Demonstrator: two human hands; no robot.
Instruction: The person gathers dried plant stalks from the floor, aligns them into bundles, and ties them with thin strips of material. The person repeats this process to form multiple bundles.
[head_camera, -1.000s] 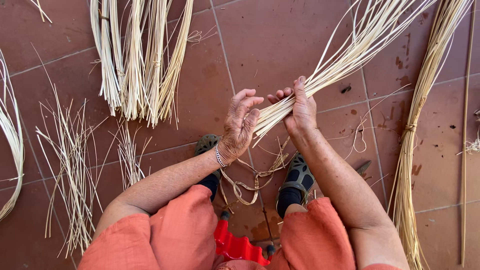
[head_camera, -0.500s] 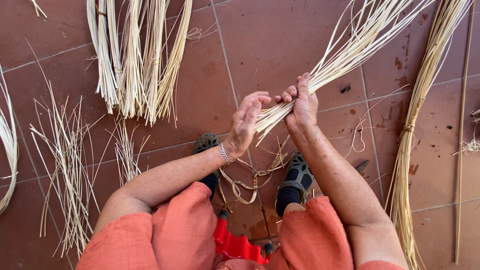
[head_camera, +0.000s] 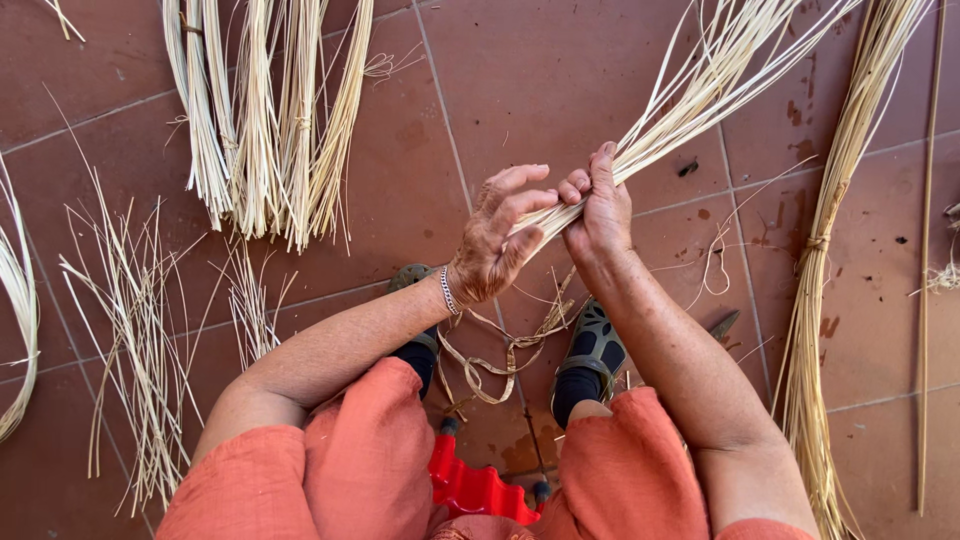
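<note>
Pale straw-coloured reed strands, a long thin bunch of them (head_camera: 690, 95), run from the top right corner down to the middle of the view, where both hands meet on the near end. The right hand (head_camera: 598, 215) is closed tight around the bunch, thumb pointing up along it, so that one's a full grip. The left hand (head_camera: 497, 237) is only half closed, fingers curled and spread a bit, fingertips touching the strands just beside the right hand's knuckles; there's a thin silver bracelet (head_camera: 449, 291) on that wrist. Below the hands, a few flat tan strips (head_camera: 500, 355) hang in loose loops between two dark shoes (head_camera: 594, 345). The person wears orange clothes and sits on a red plastic stool (head_camera: 475, 490), which peeks out at the bottom edge. The floor is reddish-brown tile (head_camera: 560, 80), and the stretch straight ahead of the hands is mostly bare. Off to the top left lie several thick tied bundles of pale reed (head_camera: 265, 120), well apart from the hands, with loose thin strands scattered (head_camera: 140, 340) on the left below them. Another long tied bundle (head_camera: 825, 260) runs down the right side, near the right arm.
</note>
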